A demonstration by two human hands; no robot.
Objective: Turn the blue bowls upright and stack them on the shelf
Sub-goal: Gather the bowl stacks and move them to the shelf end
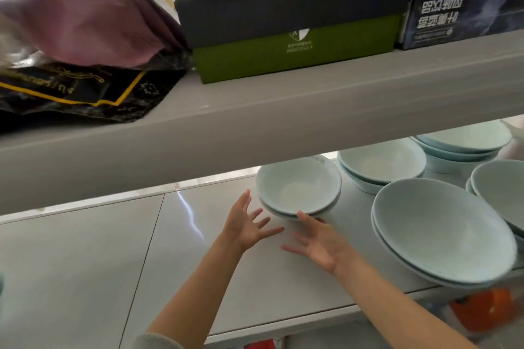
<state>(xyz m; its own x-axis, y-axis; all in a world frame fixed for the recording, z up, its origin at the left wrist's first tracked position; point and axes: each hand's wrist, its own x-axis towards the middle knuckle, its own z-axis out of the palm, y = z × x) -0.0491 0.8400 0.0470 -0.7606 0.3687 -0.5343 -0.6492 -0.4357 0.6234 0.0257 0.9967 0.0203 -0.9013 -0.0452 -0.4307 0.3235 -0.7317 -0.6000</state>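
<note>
— Which step are you on?

— Stacking, I'd say. The two-bowl stack (297, 193) sits upright on the white shelf (113, 249), just beyond my fingers. More upright stacks stand to the right: one at the near edge (442, 232), others further back (381, 164).

— And your hands?

— Both spread wide, holding nothing. My left hand (246, 225) hovers just left of the stack, apart from it. My right hand (317, 241) has a fingertip at the lower bowl's near rim; whether it touches, I cannot tell.

— Next?

— Probably a look for any bowl lying face-down; none shows here. The near-right stack overhangs the edge, so I'd keep my forearm clear.
</note>
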